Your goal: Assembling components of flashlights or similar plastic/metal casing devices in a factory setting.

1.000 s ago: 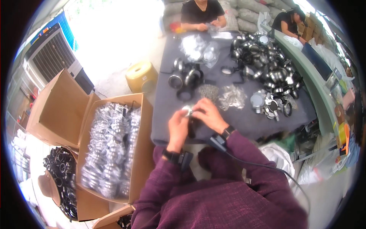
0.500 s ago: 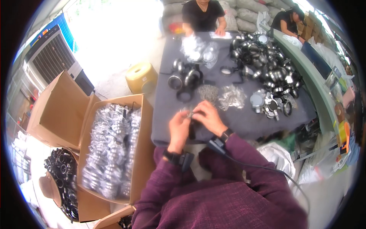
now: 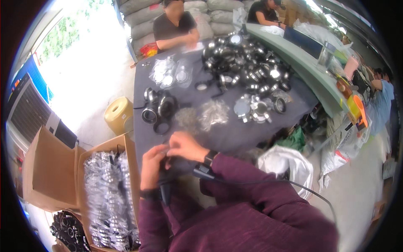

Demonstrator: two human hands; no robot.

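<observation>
My left hand [image 3: 151, 167] and my right hand [image 3: 186, 147] meet at the near left part of the dark grey table cover [image 3: 247, 140]. Both have their fingers closed around a small dark piece, mostly hidden and too blurred to name. Just beyond them lie a pile of small grey metal parts [image 3: 186, 119] and a pile of thin, clear-looking pieces [image 3: 214, 114]. Several black rings with shiny rims [image 3: 158, 108] stand farther left. Round silver parts [image 3: 253, 108] lie to the right.
A large heap of black and silver rings [image 3: 247, 63] covers the far right of the table. Bagged round parts [image 3: 170, 72] lie far left. An open carton [image 3: 133, 176] of wrapped parts stands left, near a yellow stool [image 3: 119, 115]. Another person [image 3: 175, 27] sits across.
The view has swung to the right, so the table and both hands sit lower and farther left in it. My hands stay together at the dark piece.
</observation>
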